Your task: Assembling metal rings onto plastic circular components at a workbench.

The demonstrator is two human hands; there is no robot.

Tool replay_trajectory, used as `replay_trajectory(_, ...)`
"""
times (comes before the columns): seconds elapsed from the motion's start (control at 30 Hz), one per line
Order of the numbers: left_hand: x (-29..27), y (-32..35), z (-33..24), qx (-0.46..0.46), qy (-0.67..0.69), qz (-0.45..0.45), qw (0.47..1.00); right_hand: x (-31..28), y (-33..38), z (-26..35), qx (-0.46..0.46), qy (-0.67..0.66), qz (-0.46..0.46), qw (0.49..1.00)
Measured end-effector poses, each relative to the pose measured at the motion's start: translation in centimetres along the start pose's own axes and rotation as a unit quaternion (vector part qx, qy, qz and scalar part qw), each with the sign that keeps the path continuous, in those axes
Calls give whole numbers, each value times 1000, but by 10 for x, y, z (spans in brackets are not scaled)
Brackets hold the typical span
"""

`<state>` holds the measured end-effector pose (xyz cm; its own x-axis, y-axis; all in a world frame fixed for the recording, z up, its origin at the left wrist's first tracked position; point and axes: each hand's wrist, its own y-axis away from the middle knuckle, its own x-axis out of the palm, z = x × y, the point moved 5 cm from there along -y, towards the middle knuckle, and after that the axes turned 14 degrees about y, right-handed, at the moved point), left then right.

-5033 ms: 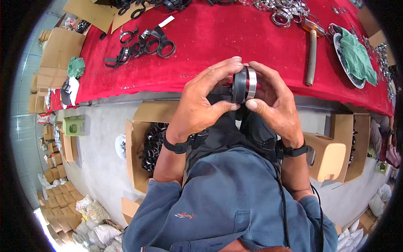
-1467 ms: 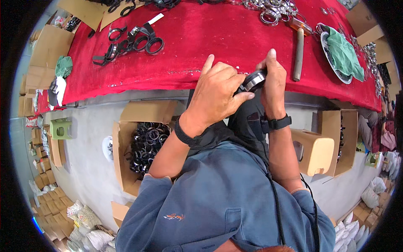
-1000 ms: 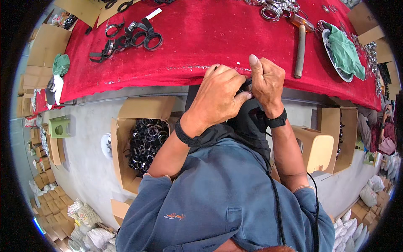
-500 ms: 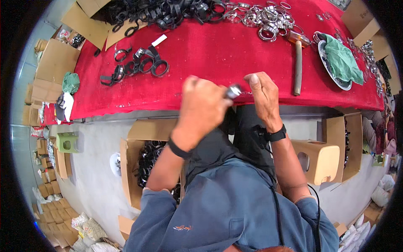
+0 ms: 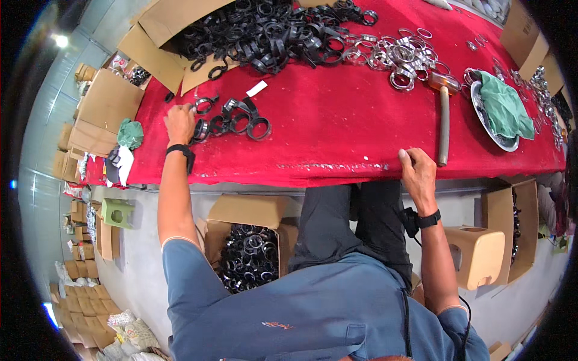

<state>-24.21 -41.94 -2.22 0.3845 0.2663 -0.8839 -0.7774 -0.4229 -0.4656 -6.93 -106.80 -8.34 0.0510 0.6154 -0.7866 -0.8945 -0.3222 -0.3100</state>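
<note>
My left hand (image 5: 180,124) is stretched out to a small group of black rings with tabs (image 5: 239,123) at the left of the red-covered table. Its fingers are curled in beside a black ring with a shiny band (image 5: 200,130); what they hold, if anything, is hidden. My right hand (image 5: 419,173) rests at the table's front edge, loosely bent and with the thumb a little apart from the fingers. Nothing shows in it. A mallet (image 5: 444,123) with an amber head lies just beyond it, its handle pointing toward me.
A large heap of black rings (image 5: 271,39) lies at the back, with silver metal rings (image 5: 406,57) to its right. A green cloth (image 5: 504,108) covers part of a metal tray (image 5: 489,127). Below the table stand a box of black rings (image 5: 248,256) and a beige stool (image 5: 483,257).
My left hand has moved from the middle front, where it held a shiny-banded ring, out to the small group at left. My right hand has shifted to the table edge. The view has shifted.
</note>
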Motion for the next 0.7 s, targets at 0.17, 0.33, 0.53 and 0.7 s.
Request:
replay_trajectory(0.17, 26, -6, 29, -25, 186, 61, 980, 3, -11, -1, 12, -40, -29, 999)
replay_trajectory(0.33, 6, -74, -48, 38, 197, -7, 980, 28, -22, -2, 22, -54, -50, 997)
replay_trajectory(0.53, 34, -159, -183, 182, 240, 35, 953, 53, -31, 10, 11, 46, -14, 999)
replay_trajectory(0.7, 77, -183, -233, 212, 229, 68, 948, 63, -146, 45, -139, 77, 8, 987)
